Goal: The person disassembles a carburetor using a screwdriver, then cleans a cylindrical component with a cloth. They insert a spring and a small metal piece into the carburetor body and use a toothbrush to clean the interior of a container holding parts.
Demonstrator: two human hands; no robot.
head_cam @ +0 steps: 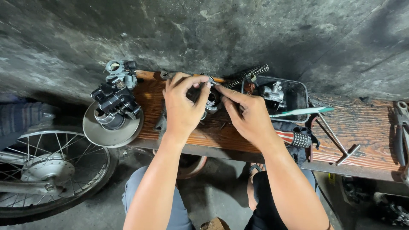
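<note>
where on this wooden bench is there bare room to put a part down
Freest: the bare wood right of the T-handle wrench, short of the pliers at the far edge. A narrow strip lies between the brake disc and the left hand. Between both hands and the black tray it is crowded.

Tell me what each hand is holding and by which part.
Both hands, left hand and right hand, pinch a small round grey metal part between fingertips at its rim, above the brown wooden bench. The exact grip points are partly hidden.
</note>
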